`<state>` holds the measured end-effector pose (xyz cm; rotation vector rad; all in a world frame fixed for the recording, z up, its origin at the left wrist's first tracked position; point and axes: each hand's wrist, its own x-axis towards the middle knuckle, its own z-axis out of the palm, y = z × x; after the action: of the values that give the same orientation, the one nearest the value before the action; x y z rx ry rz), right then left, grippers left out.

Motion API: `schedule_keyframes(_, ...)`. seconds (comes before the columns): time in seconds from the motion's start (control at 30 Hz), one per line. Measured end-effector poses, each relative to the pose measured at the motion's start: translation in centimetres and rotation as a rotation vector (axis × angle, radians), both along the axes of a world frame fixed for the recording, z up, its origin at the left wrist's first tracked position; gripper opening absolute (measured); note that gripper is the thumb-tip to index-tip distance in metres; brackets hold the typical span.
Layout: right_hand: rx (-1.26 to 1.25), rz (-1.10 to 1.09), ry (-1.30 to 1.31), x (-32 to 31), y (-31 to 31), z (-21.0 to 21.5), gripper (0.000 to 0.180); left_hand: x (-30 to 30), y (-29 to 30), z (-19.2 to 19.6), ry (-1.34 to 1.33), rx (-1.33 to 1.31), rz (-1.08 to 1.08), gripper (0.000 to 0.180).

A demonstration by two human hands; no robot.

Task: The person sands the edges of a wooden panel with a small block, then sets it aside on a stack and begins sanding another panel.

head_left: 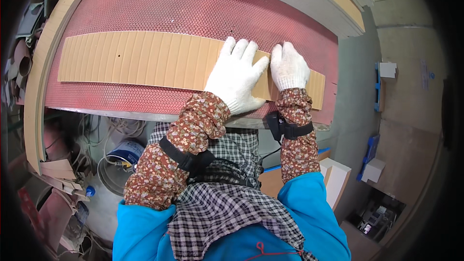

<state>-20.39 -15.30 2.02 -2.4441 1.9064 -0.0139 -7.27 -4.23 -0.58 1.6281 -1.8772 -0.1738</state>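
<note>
Head view: left hand [235,75] spread wide, likely to steady the board [140,60] near the desk [179,7] front edge; right hand [290,66] curled, holding what I cannot tell.

A long, narrow tan panel [140,59], ribbed crosswise and marked by a small dark spot left of its middle, is laid lengthwise on the red, textured bench [121,99]. Toward its right end it is partly covered, though it appears flat.

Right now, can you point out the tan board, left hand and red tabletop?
Tan board [140,59], head view: its grooved face.
Left hand [235,73], head view: back of the glove.
Red tabletop [193,9], head view: bare surface beyond the board.
</note>
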Motion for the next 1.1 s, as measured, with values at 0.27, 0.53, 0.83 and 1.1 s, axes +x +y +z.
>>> schedule_keyframes(0.27,0.129,-0.022,0.022,-1.4,5.8,1.3,0.038,0.1,0.2,0.0,-0.044,0.063,-0.004,0.085)
schedule_keyframes(0.53,0.039,0.127,-0.051,-6.7,14.1,-0.2,0.026,0.3,0.2,-0.1,-0.046,0.058,-0.005,0.082)
schedule_keyframes(0.83,-0.019,-0.022,-0.213,-8.7,13.4,0.5,0.029,0.3,0.1,1.1,-0.102,0.078,-0.024,0.085)
schedule_keyframes(1.1,0.007,-0.071,-0.208,-11.9,11.9,-2.8,0.032,-0.7,-0.2,0.8,-0.182,0.088,-0.017,0.089)
